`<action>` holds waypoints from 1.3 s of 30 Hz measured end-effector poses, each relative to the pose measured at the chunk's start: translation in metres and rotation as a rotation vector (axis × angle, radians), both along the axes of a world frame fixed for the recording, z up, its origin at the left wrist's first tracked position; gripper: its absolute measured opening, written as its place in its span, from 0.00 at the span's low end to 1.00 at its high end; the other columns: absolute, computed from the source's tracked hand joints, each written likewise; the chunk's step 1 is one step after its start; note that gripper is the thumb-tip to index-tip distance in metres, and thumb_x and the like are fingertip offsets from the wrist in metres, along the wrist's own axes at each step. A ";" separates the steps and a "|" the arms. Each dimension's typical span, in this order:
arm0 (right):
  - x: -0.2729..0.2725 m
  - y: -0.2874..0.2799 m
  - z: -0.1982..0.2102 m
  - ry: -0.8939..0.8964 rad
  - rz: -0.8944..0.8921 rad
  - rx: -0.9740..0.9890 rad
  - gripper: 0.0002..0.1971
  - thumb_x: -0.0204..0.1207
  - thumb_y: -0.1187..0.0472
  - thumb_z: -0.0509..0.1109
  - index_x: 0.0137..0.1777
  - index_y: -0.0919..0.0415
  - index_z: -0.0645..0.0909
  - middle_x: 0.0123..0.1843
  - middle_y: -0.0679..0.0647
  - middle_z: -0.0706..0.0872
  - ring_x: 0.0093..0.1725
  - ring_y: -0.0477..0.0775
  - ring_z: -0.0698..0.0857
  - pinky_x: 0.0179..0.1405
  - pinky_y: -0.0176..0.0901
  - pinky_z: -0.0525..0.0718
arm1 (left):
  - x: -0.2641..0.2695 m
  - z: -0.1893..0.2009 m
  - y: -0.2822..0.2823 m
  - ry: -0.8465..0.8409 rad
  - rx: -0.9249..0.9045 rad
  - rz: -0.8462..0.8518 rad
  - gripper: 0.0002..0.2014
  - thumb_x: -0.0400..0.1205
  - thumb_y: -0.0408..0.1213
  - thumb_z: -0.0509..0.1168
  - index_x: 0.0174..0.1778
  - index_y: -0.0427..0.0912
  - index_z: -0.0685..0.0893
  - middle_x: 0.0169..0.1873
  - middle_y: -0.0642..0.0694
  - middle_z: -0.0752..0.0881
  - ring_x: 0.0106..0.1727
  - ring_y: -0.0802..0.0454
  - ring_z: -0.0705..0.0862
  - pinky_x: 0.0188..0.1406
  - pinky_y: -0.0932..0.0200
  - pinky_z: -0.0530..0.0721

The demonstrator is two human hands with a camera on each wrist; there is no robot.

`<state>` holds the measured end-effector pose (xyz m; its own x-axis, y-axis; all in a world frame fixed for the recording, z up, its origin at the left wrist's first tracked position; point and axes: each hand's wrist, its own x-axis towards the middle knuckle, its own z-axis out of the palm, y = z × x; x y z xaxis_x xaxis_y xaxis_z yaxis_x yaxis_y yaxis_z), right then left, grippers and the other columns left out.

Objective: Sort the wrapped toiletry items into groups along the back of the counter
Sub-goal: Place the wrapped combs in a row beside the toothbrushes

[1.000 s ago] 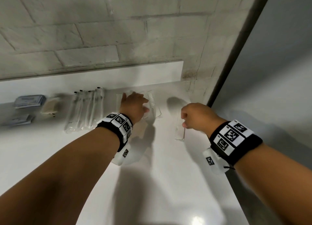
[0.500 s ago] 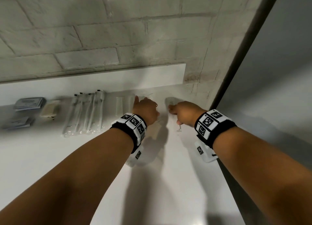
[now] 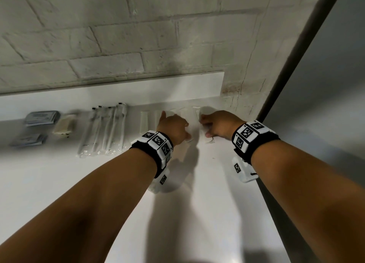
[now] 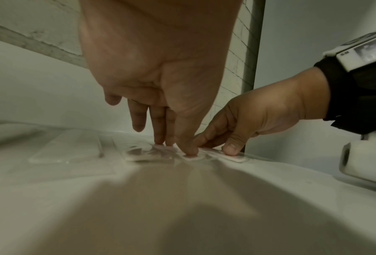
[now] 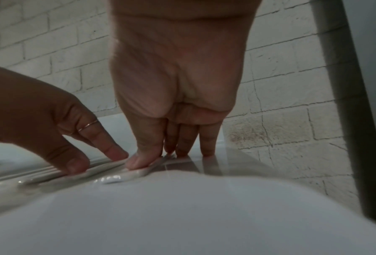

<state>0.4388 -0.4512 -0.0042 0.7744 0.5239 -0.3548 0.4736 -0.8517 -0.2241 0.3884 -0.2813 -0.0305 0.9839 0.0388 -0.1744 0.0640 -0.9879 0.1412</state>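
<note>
Small white packets in clear wrap [image 3: 143,121] lie in a row at the back of the white counter [image 3: 197,203]. My left hand [image 3: 176,124] presses straight fingertips [image 4: 160,142] down on one clear-wrapped packet [image 4: 147,154]. Just to its right, my right hand [image 3: 209,124] holds a flat white packet [image 5: 125,176] down on the counter with thumb and straight fingers [image 5: 206,151]. The two hands nearly touch. In the head view both hands hide the packets under them.
Left of the packets lie several wrapped toothbrushes [image 3: 104,132], a wrapped beige soap bar [image 3: 63,124] and two grey sachets [image 3: 41,117]. A brick wall [image 3: 118,35] and white upstand bound the back. The counter ends at a dark post [image 3: 292,69] on the right.
My right hand has carried a packet from the counter's right side to the back and set it down beside my left hand. My left hand has shifted slightly right along the row.
</note>
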 end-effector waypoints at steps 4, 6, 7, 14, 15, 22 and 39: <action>0.001 -0.001 -0.002 -0.029 0.013 -0.013 0.33 0.74 0.55 0.74 0.79 0.50 0.68 0.77 0.54 0.75 0.75 0.60 0.74 0.73 0.47 0.71 | 0.001 -0.002 -0.001 0.016 0.005 -0.043 0.28 0.74 0.55 0.69 0.71 0.54 0.77 0.73 0.53 0.77 0.79 0.55 0.67 0.81 0.44 0.35; 0.001 -0.001 -0.003 -0.024 0.018 -0.016 0.34 0.74 0.55 0.74 0.80 0.49 0.67 0.78 0.53 0.74 0.76 0.60 0.73 0.75 0.48 0.70 | 0.001 -0.003 -0.002 0.015 -0.005 -0.031 0.29 0.73 0.55 0.69 0.71 0.54 0.77 0.73 0.54 0.77 0.79 0.56 0.66 0.81 0.44 0.35; 0.001 0.000 -0.003 -0.025 0.021 -0.020 0.34 0.75 0.55 0.73 0.80 0.49 0.66 0.78 0.53 0.73 0.76 0.60 0.72 0.75 0.48 0.70 | 0.001 -0.003 -0.002 0.010 -0.012 -0.024 0.29 0.73 0.54 0.69 0.71 0.54 0.77 0.73 0.54 0.78 0.79 0.56 0.67 0.81 0.45 0.35; -0.001 -0.003 -0.008 -0.021 -0.006 0.048 0.32 0.76 0.59 0.73 0.80 0.49 0.67 0.78 0.53 0.74 0.75 0.60 0.73 0.74 0.45 0.70 | 0.000 -0.004 -0.002 -0.002 -0.022 -0.011 0.27 0.74 0.52 0.69 0.70 0.54 0.78 0.73 0.53 0.77 0.78 0.55 0.68 0.81 0.46 0.36; -0.001 -0.003 -0.009 -0.024 -0.007 0.054 0.32 0.76 0.59 0.73 0.80 0.48 0.67 0.78 0.53 0.74 0.75 0.60 0.73 0.74 0.45 0.70 | 0.000 -0.004 -0.002 -0.002 -0.028 -0.008 0.27 0.74 0.52 0.69 0.70 0.54 0.78 0.73 0.53 0.77 0.78 0.55 0.68 0.81 0.46 0.36; 0.001 -0.004 -0.012 -0.018 -0.006 0.061 0.33 0.76 0.58 0.72 0.80 0.48 0.66 0.77 0.53 0.74 0.74 0.60 0.74 0.73 0.45 0.71 | 0.000 -0.004 -0.002 0.000 -0.016 -0.016 0.26 0.75 0.52 0.68 0.71 0.54 0.78 0.73 0.53 0.77 0.78 0.55 0.68 0.81 0.46 0.36; 0.000 -0.006 -0.004 -0.043 -0.023 0.172 0.28 0.72 0.62 0.75 0.73 0.51 0.77 0.80 0.46 0.70 0.75 0.54 0.74 0.74 0.46 0.73 | -0.003 -0.009 0.005 -0.028 -0.034 -0.051 0.20 0.77 0.52 0.66 0.65 0.53 0.82 0.69 0.52 0.80 0.75 0.54 0.71 0.82 0.42 0.43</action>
<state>0.4387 -0.4574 -0.0078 0.7994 0.5560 -0.2276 0.4667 -0.8133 -0.3476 0.3852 -0.2768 -0.0391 0.9890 -0.0165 -0.1469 0.0097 -0.9845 0.1754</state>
